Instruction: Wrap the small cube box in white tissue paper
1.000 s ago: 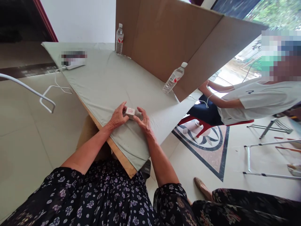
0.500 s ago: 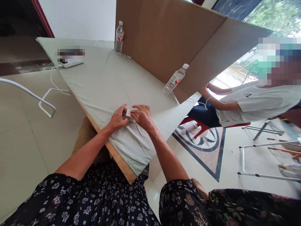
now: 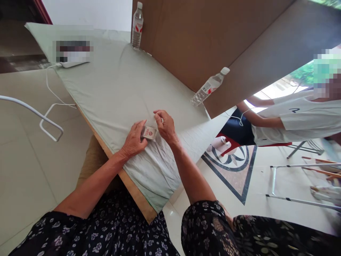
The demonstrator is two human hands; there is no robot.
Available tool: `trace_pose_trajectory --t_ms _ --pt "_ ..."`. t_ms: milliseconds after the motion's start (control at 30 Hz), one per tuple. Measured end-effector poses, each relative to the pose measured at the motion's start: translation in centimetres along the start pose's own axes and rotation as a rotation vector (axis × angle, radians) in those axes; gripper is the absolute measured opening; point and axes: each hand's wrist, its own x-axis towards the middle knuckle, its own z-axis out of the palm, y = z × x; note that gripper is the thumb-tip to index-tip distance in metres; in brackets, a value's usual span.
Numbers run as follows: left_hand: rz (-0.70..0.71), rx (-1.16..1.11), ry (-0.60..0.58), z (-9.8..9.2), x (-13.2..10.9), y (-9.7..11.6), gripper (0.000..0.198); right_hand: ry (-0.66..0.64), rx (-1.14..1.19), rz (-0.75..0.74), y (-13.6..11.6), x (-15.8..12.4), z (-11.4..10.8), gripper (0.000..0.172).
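Observation:
A small white box with a red mark (image 3: pixel 149 133) lies on the pale cloth-covered table (image 3: pixel 112 89), near its front edge. My left hand (image 3: pixel 134 141) rests on the cloth with its fingers curled against the box's left side, holding it. My right hand (image 3: pixel 165 125) hovers just right of the box, thumb and forefinger pinched together above its far end. What the pinch holds is too small to make out.
A tall cardboard screen (image 3: pixel 202 39) stands along the table's right side, with one water bottle (image 3: pixel 136 25) at its far end and another bottle (image 3: pixel 209 87) leaning against it. A power strip (image 3: pixel 71 63) with a cable lies far left. Another person in a white shirt (image 3: pixel 301 119) sits behind the screen.
My right hand has lifted off the box and pinched its fingers above the far end. The box's red-marked face now shows. The view has tipped downward.

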Motion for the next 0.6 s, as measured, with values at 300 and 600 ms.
trace_pose_trajectory --t_ms 300,600 --pt "-0.144 -0.183 0.037 1.4 -0.3 1.5 0.091 -0.073 0.087 0.137 0.7 4.2 -0.3 0.023" --pt "-0.305 -0.326 0.08 1.5 -0.3 2.4 0.049 0.007 0.046 0.271 1.0 4.2 -2.5 0.019"
